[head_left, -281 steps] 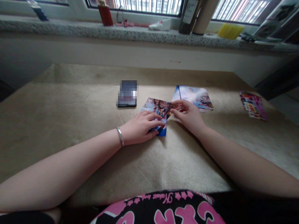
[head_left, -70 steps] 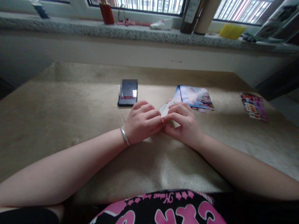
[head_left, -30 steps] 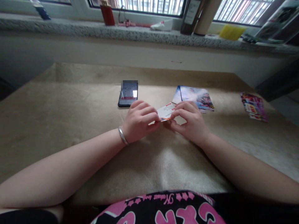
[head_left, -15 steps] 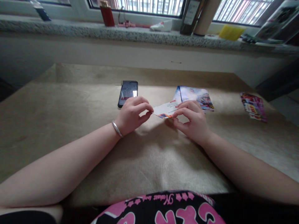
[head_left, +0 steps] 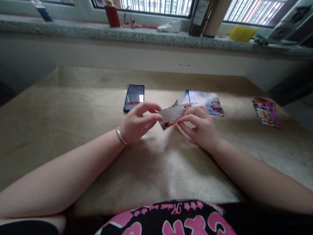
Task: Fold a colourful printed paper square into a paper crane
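Above the table, between both hands, is a folded printed paper point(head_left: 171, 115), pale on the near face with lines of text, a red label and an orange and blue lower edge. A dark patterned flap sticks up behind it. At its left end, my left hand point(head_left: 144, 119) touches the paper with its fingers, the index finger curved above the edge; a silver bangle circles the wrist. My right hand point(head_left: 199, 125) pinches the right end between thumb and fingers. Part of the paper is hidden behind the right fingers.
A phone point(head_left: 134, 98) lies just beyond my left hand. Past the right hand are colourful picture sheets point(head_left: 207, 101), and farther right a pile of bright cards point(head_left: 266, 111). Bottles, a red container point(head_left: 112, 14) and a yellow block point(head_left: 243, 33) stand along the stone windowsill point(head_left: 85, 32).
The paper has tilted, its left lower corner dropping and a dark flap coming into view behind. My left fingers have spread a little, and the right hand has shifted slightly left.
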Motion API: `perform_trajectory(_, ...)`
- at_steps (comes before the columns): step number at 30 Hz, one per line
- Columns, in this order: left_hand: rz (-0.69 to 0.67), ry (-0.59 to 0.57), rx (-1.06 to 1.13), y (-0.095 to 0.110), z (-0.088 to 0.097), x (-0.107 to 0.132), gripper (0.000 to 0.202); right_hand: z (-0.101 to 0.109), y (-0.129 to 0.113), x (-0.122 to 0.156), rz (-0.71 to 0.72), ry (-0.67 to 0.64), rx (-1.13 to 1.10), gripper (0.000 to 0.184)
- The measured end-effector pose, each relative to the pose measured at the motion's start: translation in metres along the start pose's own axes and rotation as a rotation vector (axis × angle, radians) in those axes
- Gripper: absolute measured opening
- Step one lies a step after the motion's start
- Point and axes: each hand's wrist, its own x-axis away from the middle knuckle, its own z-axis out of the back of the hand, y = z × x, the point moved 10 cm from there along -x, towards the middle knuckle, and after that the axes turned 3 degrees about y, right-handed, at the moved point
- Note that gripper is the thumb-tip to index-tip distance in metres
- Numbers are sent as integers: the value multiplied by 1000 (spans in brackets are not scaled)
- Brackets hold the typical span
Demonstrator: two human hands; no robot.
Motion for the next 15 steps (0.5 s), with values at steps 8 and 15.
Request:
perform_trajectory(8,-224,-64,-157,12,-2,-5,11,1,2,1,-2,8,12,6)
perform_trajectory(15,-319,-79,-198,22,-6,-3,13,3,2,2,4,21,49,4)
